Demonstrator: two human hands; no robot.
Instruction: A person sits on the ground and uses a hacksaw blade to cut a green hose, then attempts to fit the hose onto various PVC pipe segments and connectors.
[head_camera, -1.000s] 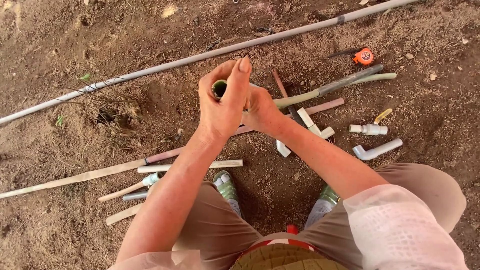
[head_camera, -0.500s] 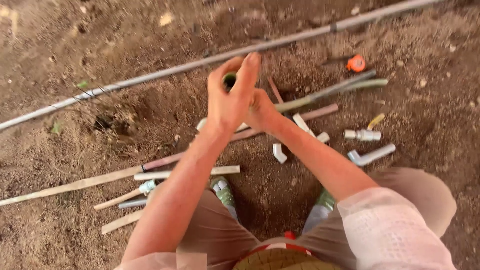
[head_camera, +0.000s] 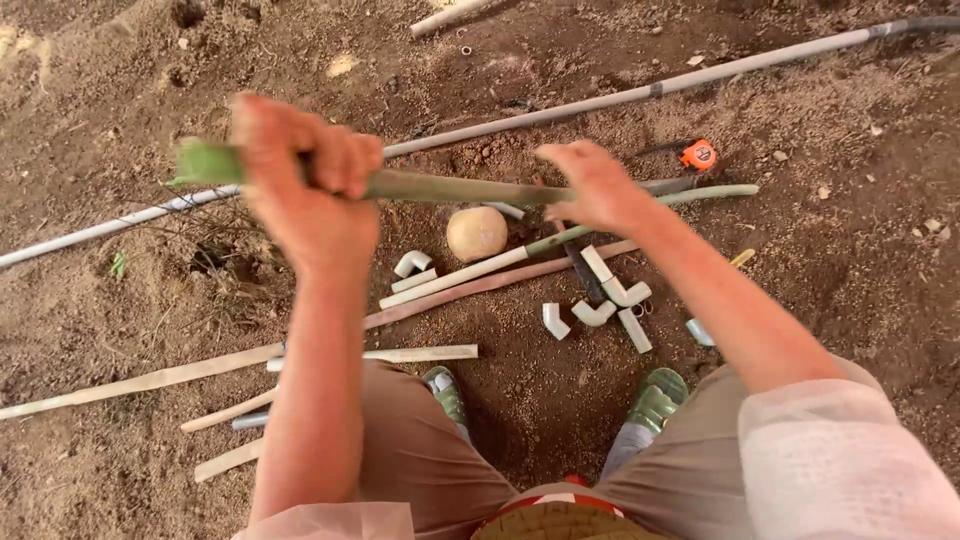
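Note:
My left hand is closed around a green-tipped stick or thin pipe that lies level across the view, its green end sticking out past my fist on the left. My right hand grips the same stick further right. Below the stick, on the dirt, lie a round tan ball-like lump and several white pipe elbows.
A long grey pipe crosses the dirt at the back. An orange tape measure lies at right. Wooden slats and sticks lie at left. My green shoes stand below the fittings.
My hands were pressed together around a small dark object; now they are spread apart along a level stick, and the view has moved closer to the ground.

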